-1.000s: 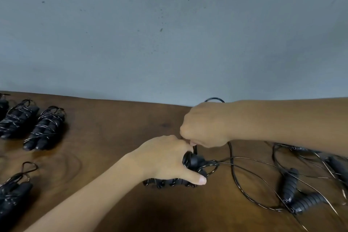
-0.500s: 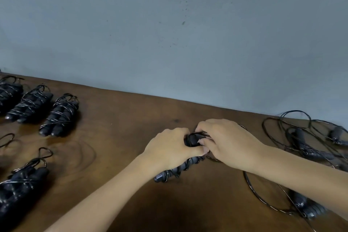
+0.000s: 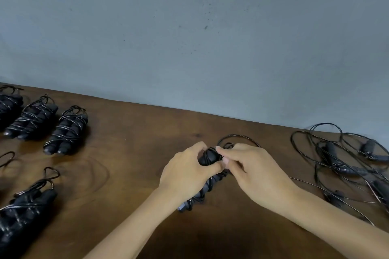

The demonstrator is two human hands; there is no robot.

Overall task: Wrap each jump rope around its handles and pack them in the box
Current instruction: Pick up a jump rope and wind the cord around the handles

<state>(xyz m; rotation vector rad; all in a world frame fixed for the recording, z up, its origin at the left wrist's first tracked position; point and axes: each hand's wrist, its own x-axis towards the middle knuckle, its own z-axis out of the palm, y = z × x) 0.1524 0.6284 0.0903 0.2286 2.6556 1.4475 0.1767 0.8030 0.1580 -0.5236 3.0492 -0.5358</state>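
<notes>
My left hand (image 3: pixel 189 171) grips a pair of black jump rope handles (image 3: pixel 207 187) held together in the middle of the brown table (image 3: pixel 130 153). Thin black cord is wound around them. My right hand (image 3: pixel 252 172) pinches that cord (image 3: pixel 237 137) at the top end of the handles, where a loose loop arches behind my fingers. The lower handle ends stick out below my left palm. No box is in view.
Several wrapped jump ropes (image 3: pixel 67 130) lie in rows at the left, one bundle (image 3: pixel 25 212) near the front left. A tangle of unwrapped ropes (image 3: pixel 345 164) with black handles spreads over the right side. A grey wall (image 3: pixel 189 38) stands behind the table.
My right hand dropped from above the handles onto their top end and the loose cord loop has shortened. The view shifted, bringing more of the wrapped bundles at the left into sight.
</notes>
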